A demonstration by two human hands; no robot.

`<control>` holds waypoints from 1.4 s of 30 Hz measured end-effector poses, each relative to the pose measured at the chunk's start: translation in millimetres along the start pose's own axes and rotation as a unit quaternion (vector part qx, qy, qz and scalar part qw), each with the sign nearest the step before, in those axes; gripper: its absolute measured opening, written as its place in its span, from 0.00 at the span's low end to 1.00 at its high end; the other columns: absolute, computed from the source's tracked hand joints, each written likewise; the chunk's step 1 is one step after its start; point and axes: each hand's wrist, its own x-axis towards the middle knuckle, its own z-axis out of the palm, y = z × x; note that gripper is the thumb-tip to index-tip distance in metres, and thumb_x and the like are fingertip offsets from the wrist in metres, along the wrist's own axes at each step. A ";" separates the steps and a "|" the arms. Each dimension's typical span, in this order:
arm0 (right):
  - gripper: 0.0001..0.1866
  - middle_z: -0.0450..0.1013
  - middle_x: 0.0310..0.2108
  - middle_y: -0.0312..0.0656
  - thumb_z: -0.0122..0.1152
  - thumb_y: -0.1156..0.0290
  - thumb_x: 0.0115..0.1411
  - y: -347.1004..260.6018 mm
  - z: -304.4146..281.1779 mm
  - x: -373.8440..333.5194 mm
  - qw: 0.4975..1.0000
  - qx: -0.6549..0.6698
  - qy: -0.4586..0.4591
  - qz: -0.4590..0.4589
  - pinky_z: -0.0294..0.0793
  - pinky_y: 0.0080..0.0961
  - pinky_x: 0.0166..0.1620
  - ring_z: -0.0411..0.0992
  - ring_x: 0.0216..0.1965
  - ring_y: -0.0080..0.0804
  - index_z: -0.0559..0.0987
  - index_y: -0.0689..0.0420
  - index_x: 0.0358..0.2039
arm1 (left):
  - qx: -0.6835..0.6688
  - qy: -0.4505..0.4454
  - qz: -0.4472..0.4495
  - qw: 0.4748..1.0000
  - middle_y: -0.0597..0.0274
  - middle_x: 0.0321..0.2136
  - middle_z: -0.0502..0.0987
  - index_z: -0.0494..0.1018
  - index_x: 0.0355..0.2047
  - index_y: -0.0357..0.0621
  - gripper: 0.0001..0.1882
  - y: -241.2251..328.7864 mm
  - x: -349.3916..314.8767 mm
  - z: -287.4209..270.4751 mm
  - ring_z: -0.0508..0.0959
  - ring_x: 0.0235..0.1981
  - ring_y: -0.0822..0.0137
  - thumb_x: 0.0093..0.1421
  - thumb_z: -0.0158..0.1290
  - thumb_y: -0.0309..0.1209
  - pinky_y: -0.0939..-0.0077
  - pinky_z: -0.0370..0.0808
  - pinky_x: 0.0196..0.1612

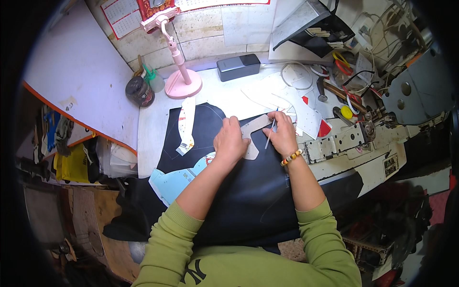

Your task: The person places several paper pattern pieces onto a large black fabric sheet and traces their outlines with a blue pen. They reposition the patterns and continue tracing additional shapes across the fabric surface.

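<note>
Left hand (230, 140): thumb on the beige template (253, 126), fingers bent; whether it gripped or merely pressed could not be told.
Right hand (283, 134): grasped a slim pen (270, 135) near the template's upper end (a beaded bracelet (291, 157) circled the wrist).
Template: lay between the hands, on black leather (253, 191).
Leather: spread over the white table (151, 119), bearing a white strip (187, 119) and a pale-blue pattern (173, 184).
Far side: a pink stand (183, 85) stood between a dark jar (140, 92) and a black box (238, 67).
</note>
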 end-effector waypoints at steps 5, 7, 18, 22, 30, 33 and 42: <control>0.20 0.75 0.43 0.43 0.71 0.72 0.49 -1.0 -0.2 0.5 0.999 0.035 0.032 0.012 0.71 0.37 0.50 0.71 0.47 0.44 0.75 0.57 0.43 | -0.198 -0.012 -0.020 0.980 0.57 0.28 0.76 0.68 0.43 0.36 0.17 -6.7 6.6 4.4 0.79 0.29 0.62 0.55 0.60 0.22 0.68 0.76 0.33; 0.18 0.75 0.40 0.43 0.69 0.72 0.53 -1.5 -1.0 -0.1 0.994 0.075 0.075 0.029 0.72 0.32 0.48 0.72 0.43 0.39 0.75 0.58 0.44 | -0.339 -0.039 -0.098 0.935 0.54 0.29 0.78 0.67 0.43 0.36 0.14 -7.4 1.4 6.0 0.82 0.33 0.60 0.58 0.56 0.23 0.71 0.78 0.32; 0.12 0.72 0.39 0.37 0.61 0.79 0.59 -5.0 5.8 -2.8 0.891 0.435 -0.073 0.112 0.74 0.17 0.37 0.71 0.32 0.19 0.73 0.60 0.44 | -0.681 -0.051 -0.264 0.680 0.49 0.43 0.79 0.69 0.52 0.27 0.17 33.2 -49.8 27.2 0.83 0.40 0.61 0.67 0.51 0.28 0.77 0.81 0.40; 0.12 0.70 0.36 0.35 0.59 0.82 0.57 -4.1 -2.8 -1.1 0.836 0.522 -0.075 0.152 0.71 0.16 0.37 0.68 0.33 0.19 0.73 0.59 0.41 | -0.642 -0.081 -0.199 0.736 0.55 0.40 0.80 0.72 0.50 0.33 0.16 24.2 -62.8 26.0 0.82 0.37 0.66 0.68 0.51 0.34 0.82 0.78 0.36; 0.10 0.69 0.32 0.31 0.55 0.80 0.57 -10.7 -17.7 -1.1 0.843 0.481 -0.196 0.141 0.67 0.15 0.36 0.65 0.30 0.16 0.75 0.59 0.40 | -0.583 0.125 -0.088 0.798 0.71 0.23 0.72 0.73 0.34 0.42 0.05 -29.4 -69.5 -18.6 0.66 0.23 0.82 0.65 0.53 0.29 0.87 0.63 0.27; 0.10 0.69 0.30 0.30 0.54 0.79 0.57 -13.3 -16.9 -0.7 0.864 0.439 -0.226 0.098 0.67 0.14 0.37 0.65 0.31 0.15 0.76 0.59 0.40 | -0.515 -0.019 -0.053 0.855 0.68 0.23 0.74 0.72 0.34 0.41 0.03 -42.4 -69.0 -31.1 0.70 0.20 0.79 0.61 0.55 0.25 0.85 0.65 0.23; 0.20 0.73 0.44 0.36 0.64 0.77 0.57 -24.2 -7.1 -9.9 0.945 0.269 -0.188 -0.012 0.72 0.21 0.50 0.72 0.44 0.23 0.75 0.59 0.51 | -0.612 -0.021 -0.184 0.769 0.53 0.40 0.76 0.65 0.50 0.36 0.13 -22.0 -100.4 9.2 0.84 0.34 0.64 0.65 0.49 0.18 0.78 0.82 0.37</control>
